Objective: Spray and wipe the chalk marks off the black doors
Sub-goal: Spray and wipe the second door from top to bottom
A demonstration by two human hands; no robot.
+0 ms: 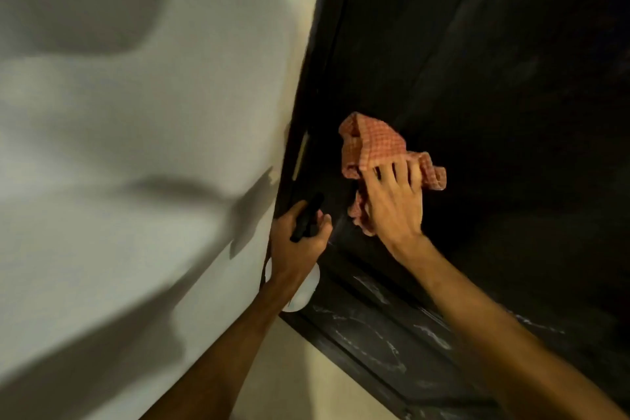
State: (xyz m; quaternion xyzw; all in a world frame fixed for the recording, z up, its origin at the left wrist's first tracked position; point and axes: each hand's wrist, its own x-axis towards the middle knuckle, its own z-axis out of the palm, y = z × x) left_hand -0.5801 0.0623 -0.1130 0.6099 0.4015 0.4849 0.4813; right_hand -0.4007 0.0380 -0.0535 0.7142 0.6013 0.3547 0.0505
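Reaching up from below, two bare forearms lead to the door [511, 78], which fills the right side. Nearest, on the lower part of the black surface between the arms, lie the chalk marks [368, 334]: pale scribbled loops and streaks.

Further up, the left hand [300, 242] grips the bottle [305, 293], fingers curled round its neck. The black trigger head pokes out above the knuckles and the white body shows beneath the wrist. It is held right at the frame [296, 153], where door meets wall [136, 112].

Just to the right, the right hand [392, 201] lies flat against the door with its fingers spread and straight, pressing the cloth [375, 143] to the black surface. The cloth is orange-red with a fine check, crumpled, bunched out above the fingertips and to the right of them, with another fold showing under the thumb side of the palm. The door around and above it looks dark and plain.

Beyond, the pale wall on the left carries soft grey shadows [252, 208] of arm and bottle, with a larger blurred one high up.
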